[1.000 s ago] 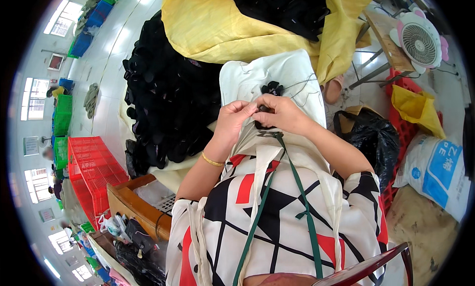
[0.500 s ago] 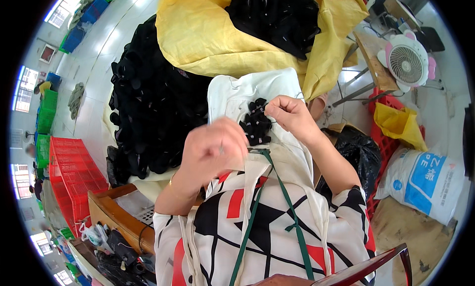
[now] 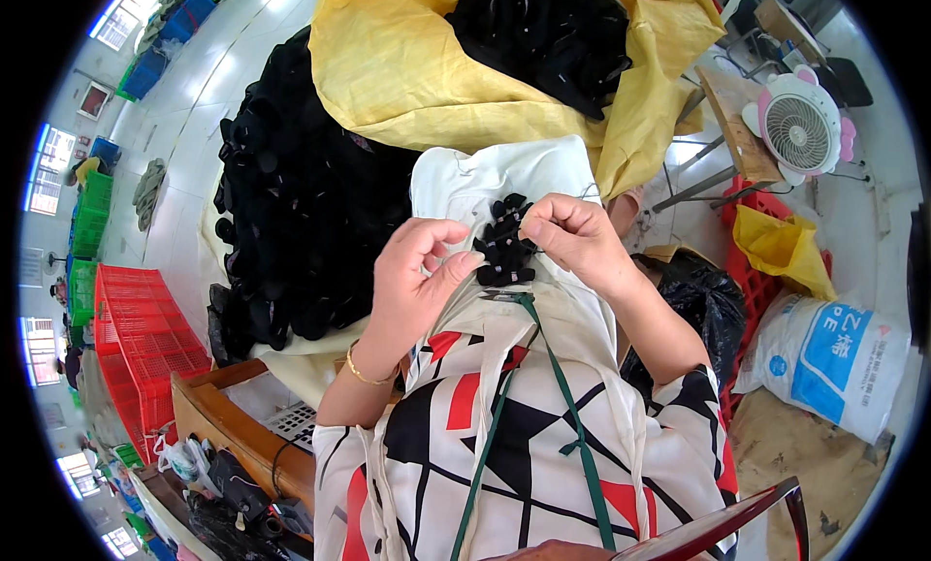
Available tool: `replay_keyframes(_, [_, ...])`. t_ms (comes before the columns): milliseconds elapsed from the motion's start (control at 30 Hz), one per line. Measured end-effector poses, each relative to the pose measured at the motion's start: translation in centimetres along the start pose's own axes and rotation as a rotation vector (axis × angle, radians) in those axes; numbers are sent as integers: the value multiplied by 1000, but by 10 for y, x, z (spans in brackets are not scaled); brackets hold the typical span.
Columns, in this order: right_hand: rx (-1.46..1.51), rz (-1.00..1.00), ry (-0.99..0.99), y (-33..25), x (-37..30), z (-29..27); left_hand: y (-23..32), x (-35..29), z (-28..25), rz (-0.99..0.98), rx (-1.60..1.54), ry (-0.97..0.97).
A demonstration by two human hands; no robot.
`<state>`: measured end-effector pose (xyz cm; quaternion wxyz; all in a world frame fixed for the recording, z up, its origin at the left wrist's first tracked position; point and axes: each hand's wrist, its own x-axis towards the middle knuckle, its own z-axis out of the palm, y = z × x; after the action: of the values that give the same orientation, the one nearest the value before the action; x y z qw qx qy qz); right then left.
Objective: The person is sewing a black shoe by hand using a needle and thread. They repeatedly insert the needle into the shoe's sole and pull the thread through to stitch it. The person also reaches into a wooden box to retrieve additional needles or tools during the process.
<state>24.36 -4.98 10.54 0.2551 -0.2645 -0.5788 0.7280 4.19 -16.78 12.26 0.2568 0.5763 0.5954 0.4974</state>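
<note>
My left hand (image 3: 419, 275) is raised over my lap with its thumb and fingers apart and nothing visible between them. Level with it, my right hand (image 3: 572, 239) is closed in a pinch; what its fingertips hold is too small to make out. Between the hands, a small cluster of black fabric pieces (image 3: 502, 246) lies on the white cloth (image 3: 456, 178) over my lap. My right fingertips are at the cluster's edge. Small metal snips (image 3: 503, 295) on a green cord (image 3: 549, 352) rest just below the cluster.
A big heap of black pieces (image 3: 301, 192) lies to the left. Ahead, a yellow sack (image 3: 407, 86) holds more. Red crates (image 3: 141, 352) and a wooden drawer (image 3: 218, 406) stand left; a fan (image 3: 798, 125), black bag (image 3: 703, 304) and white sack (image 3: 824, 362) are right.
My left hand, blurred and curled half a second ago, has turned and opened, thumb apart from fingers. My right hand keeps its pinch nearly in place.
</note>
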Motion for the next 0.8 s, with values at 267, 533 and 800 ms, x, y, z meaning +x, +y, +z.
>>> replay_keyframes(267, [-14,-35,-33,13,6,5,-40,-3,13,-71,-154,-76])
replay_keyframes(533, [-703,-446,101,65,16,19,-67,-4,25,-648,-1032,-1])
replay_keyframes(800, [-516,-195,-56,56,16,23,-82,-18,29,-537,-498,-128])
